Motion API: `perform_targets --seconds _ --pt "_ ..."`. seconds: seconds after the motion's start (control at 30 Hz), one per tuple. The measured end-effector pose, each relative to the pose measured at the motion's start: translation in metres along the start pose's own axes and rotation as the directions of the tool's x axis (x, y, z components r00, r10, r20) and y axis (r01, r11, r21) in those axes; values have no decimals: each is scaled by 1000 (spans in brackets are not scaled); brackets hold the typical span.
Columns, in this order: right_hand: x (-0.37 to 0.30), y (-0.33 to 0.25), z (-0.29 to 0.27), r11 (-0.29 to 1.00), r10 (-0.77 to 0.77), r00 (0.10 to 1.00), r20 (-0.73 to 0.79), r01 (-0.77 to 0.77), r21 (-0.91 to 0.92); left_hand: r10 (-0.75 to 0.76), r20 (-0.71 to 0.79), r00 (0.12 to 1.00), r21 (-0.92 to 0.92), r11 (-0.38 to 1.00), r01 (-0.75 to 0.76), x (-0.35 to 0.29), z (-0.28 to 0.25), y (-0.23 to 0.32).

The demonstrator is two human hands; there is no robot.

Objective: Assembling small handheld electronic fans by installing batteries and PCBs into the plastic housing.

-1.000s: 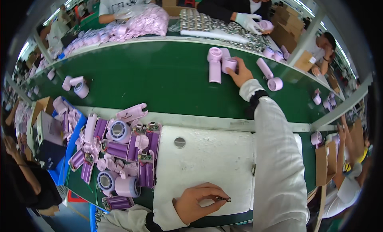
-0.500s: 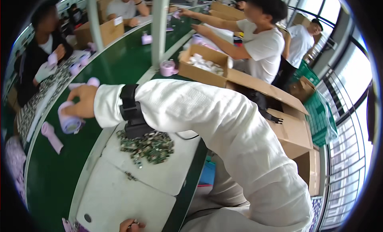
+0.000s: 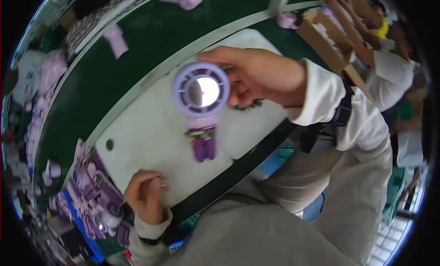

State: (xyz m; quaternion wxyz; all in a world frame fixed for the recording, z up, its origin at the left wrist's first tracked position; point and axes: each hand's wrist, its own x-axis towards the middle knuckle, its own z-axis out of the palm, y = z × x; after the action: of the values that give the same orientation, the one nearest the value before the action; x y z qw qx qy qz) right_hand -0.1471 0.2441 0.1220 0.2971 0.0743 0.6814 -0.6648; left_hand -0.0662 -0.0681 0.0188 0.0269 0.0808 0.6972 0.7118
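My right hand (image 3: 256, 76) grips a lilac round plastic housing with a handle (image 3: 201, 111) above the white board. Its ring-shaped end is turned up, with spokes around a bright round middle. At the darker purple handle end a small green circuit board (image 3: 200, 135) shows. My left hand (image 3: 145, 195) is closed in a pinch over the near part of the white board, on a tiny part too blurred to name. Partly hidden behind my right hand lies a pile of small circuit boards (image 3: 250, 105).
The white board (image 3: 130, 128) lies beside a curved green conveyor (image 3: 151, 44). More pink housings (image 3: 116, 40) rest on the conveyor. A heap of pink and purple plastic parts (image 3: 98, 192) is at the left. A co-worker's arms reach by a cardboard box (image 3: 325, 41) at upper right.
My right hand has brought the lilac housing from the conveyor back over the white board. The view has swung down and left, showing more of my left hand and the heap of parts.
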Motion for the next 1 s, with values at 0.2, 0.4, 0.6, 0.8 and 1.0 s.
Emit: perform_targets --seconds 0.2,0.4,0.6,0.8,1.0 --pt "21 16 7 970 -31 993 -113 3 -241 -107 213 971 92 992 89 0 8 14" --pt "20 46 27 742 -358 933 23 300 -599 -156 208 966 109 985 135 4 10 14" --pt "25 48 70 557 -437 899 10 279 -782 -5 318 948 187 981 -57 9 7 10" --pt "50 56 89 299 -535 844 16 207 -932 -83 379 922 242 970 -12 8 7 17" --pt "44 53 83 281 -638 766 81 330 -901 -49 335 941 209 978 -24 4 2 18"
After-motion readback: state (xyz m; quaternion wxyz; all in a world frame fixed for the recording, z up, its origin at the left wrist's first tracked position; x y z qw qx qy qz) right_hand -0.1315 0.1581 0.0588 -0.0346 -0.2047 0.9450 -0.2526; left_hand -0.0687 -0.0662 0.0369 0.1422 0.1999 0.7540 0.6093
